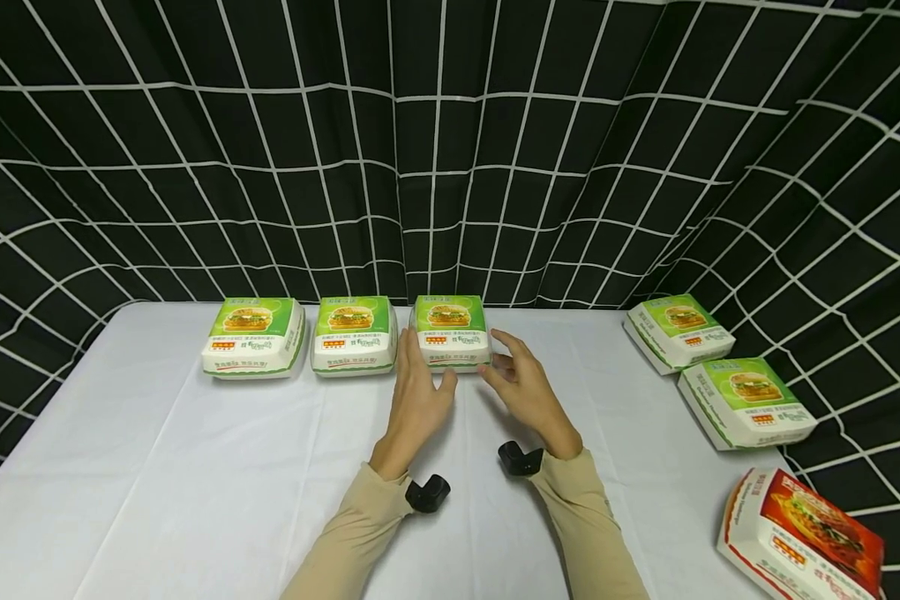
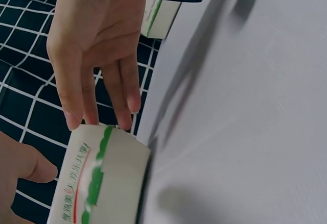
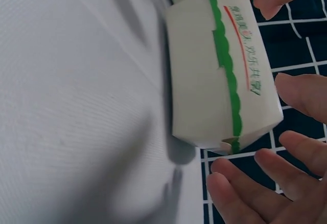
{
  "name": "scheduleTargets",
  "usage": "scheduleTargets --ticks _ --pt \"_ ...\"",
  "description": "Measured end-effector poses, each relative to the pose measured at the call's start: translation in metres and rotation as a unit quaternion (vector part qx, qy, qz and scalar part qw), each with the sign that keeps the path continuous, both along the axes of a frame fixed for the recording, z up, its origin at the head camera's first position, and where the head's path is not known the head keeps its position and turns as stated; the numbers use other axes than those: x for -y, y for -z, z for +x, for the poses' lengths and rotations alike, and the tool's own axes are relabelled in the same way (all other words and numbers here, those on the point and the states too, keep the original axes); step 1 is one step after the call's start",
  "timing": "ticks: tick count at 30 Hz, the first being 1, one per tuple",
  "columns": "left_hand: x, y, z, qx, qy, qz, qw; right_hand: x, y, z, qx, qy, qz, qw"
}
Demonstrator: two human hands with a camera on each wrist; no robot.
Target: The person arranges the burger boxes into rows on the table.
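Green boxes (image 1: 352,327) stand 3 abreast, left hand (image 1: 420,396) and right hand (image 1: 529,392) unclenched astride the end box (image 1: 450,317), 3 side boxes (image 1: 750,400) seemingly remaining!

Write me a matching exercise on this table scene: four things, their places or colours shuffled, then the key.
1. Red box
2. Left hand
3. Right hand
4. Curtain

A. At the left side of a green box
B. Black with white lines
C. At that same box's right side
D. Lower right of the head view

Pairs: 1-D, 2-A, 3-C, 4-B
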State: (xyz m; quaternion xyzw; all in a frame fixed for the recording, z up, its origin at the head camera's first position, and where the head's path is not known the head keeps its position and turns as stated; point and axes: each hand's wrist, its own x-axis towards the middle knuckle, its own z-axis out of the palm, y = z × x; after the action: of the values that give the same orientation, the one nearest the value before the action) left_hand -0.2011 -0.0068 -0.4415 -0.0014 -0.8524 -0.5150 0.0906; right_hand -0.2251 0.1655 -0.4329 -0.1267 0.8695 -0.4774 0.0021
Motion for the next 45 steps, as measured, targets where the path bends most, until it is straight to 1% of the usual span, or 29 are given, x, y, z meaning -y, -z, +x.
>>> scheduleTargets --ticks 4,8,13,20,26,30,33,38,45 --pt "-0.002 -0.004 0.002 -0.033 0.003 -0.001 0.9995 -0.003 -0.004 0.001 -0.012 -0.001 0.010 1.000" --pt "-0.004 -0.009 0.004 -0.048 0.003 -0.003 0.9988 -0.006 -0.006 0.003 -0.018 -0.003 0.009 1.000" --pt "-0.006 -0.017 0.008 -0.055 0.012 -0.001 0.9984 -0.013 -0.009 0.008 -0.014 -0.001 0.013 1.000" --pt "-0.012 -0.025 0.015 -0.073 0.024 -0.007 0.9970 -0.031 -0.012 0.016 -0.031 0.009 0.028 0.999" --pt "-0.019 -0.031 0.020 -0.064 0.047 -0.017 0.9967 -0.053 -0.012 0.025 -0.043 0.023 0.049 0.998" --pt "-0.024 -0.034 0.026 -0.058 0.067 -0.020 0.9958 -0.068 -0.016 0.033 -0.050 0.032 0.066 0.996" --pt "-0.030 -0.035 0.030 -0.052 0.092 -0.026 0.9940 -0.079 -0.021 0.041 -0.055 0.039 0.079 0.995" --pt "-0.044 -0.033 0.036 -0.048 0.128 -0.044 0.9896 -0.092 -0.026 0.053 -0.076 0.048 0.095 0.991" --pt "-0.067 -0.026 0.045 -0.051 0.174 -0.082 0.9800 -0.108 -0.030 0.070 -0.120 0.059 0.123 0.983"
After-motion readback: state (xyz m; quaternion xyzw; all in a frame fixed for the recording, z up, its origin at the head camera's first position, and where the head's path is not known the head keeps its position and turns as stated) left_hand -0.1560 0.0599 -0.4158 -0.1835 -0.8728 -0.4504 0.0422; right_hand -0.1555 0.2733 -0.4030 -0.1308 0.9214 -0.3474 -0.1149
